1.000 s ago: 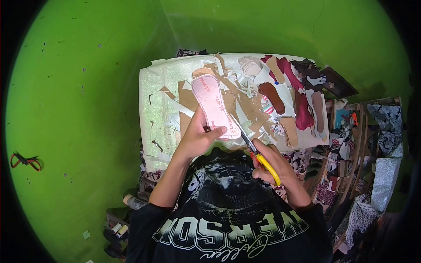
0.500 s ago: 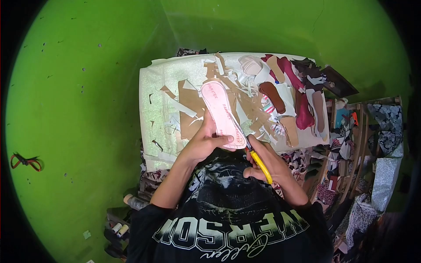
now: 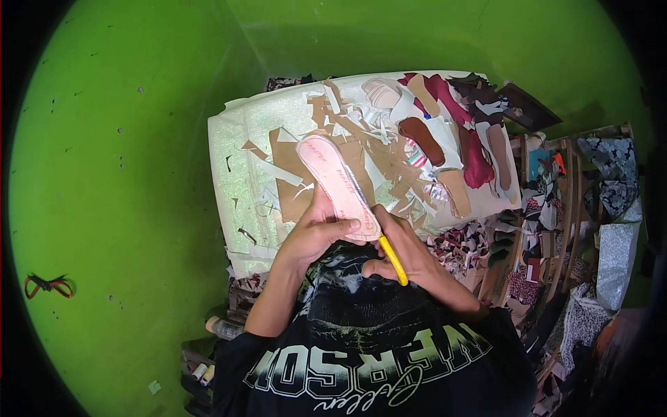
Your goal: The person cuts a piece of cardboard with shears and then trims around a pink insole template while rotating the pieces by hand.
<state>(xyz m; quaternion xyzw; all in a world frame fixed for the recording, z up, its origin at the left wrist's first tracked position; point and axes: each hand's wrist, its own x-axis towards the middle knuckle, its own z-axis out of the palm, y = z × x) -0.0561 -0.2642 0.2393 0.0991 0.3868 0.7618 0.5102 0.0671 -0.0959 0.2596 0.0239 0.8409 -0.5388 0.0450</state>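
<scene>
A pale pink shoe insole [image 3: 336,182], printed with red "PARATEX" lettering, is held up over the table in front of me. My left hand [image 3: 321,229] grips its lower left side, thumb pressed on top and the fingers underneath. At the insole's lower right edge, my right hand [image 3: 406,251] is closed around yellow-handled scissors [image 3: 393,260]. One yellow handle shows, pointing down towards my shirt. A thin dark line, which looks like a blade, runs along the insole's right edge; most of the scissors is hidden by my hand and the insole.
Brown board [image 3: 286,182] and many paper offcuts lie on the white-covered table [image 3: 229,149]. A dark brown sole piece [image 3: 422,141], tan pieces [image 3: 455,193] and maroon material [image 3: 479,165] are at the right. A wooden rack [image 3: 570,208] with scraps stands beyond.
The insole and both hands appear slightly further left, while the whole view has shifted and turned a little. The scissors' metal near the pivot, visible before, is now mostly hidden.
</scene>
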